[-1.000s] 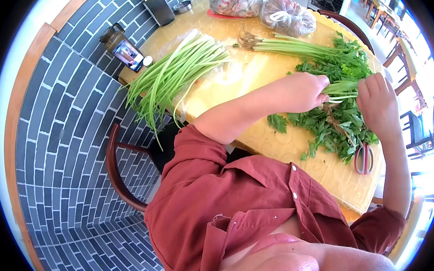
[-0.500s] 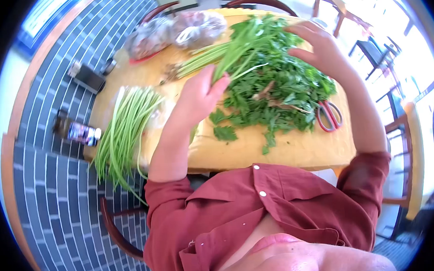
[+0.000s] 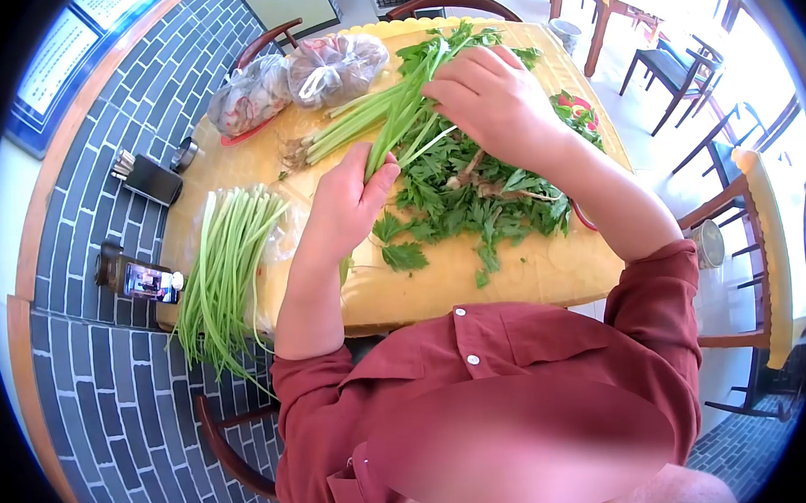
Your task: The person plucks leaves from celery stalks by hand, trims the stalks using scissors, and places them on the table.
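While L fingers grip 1 celery bunch, R fingers touch it (grip unclear), 2 bags nrby.

we find bare glossy yellow patterned tablecloth along the near edge, below the dark green leafy heap. our bare left forearm bars the way to the long pale green stalks; filled clear plastic bags block the far left.

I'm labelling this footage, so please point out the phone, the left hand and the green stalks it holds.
Phone (image 3: 149,284): head view, on its lit screen.
Left hand (image 3: 350,202): head view, on the back of the hand.
Green stalks (image 3: 406,110): head view, on their length above the fist.
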Motion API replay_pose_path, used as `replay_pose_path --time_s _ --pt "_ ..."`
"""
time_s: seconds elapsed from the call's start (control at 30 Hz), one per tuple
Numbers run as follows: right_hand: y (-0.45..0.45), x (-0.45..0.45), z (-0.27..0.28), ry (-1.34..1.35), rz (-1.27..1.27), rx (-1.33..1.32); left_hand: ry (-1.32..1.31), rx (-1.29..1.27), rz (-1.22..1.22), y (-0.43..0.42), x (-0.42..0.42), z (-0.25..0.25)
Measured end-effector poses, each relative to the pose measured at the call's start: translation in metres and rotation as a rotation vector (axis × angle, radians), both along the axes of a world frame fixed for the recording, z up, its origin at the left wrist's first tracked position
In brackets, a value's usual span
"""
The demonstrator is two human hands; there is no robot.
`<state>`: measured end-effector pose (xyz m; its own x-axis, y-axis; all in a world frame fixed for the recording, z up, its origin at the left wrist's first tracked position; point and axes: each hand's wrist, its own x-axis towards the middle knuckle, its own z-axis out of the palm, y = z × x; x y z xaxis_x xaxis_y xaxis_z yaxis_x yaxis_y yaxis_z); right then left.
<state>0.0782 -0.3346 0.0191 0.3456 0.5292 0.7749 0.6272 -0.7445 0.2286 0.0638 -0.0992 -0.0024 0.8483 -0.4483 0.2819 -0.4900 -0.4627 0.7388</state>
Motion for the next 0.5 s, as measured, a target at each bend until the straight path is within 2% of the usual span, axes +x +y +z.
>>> replay_pose_path --time_s 0.23,0.47,0.5 --pt "-0.0043 -0.0004 0.0041 0.245 0.24 0.132 -0.035 0.025 -0.015 -0.001 0.0016 -0.0019" --pt "-0.0066 -0.0019 0.0045 0.384 0.228 0.121 -0.071 0.029 -0.011 -0.0063 0.0037 -0.0072" --pt "-0.0059 0.0008 0.0012 0.29 0.218 0.084 -0.103 0.034 0.01 -0.0057 0.0042 -0.0091"
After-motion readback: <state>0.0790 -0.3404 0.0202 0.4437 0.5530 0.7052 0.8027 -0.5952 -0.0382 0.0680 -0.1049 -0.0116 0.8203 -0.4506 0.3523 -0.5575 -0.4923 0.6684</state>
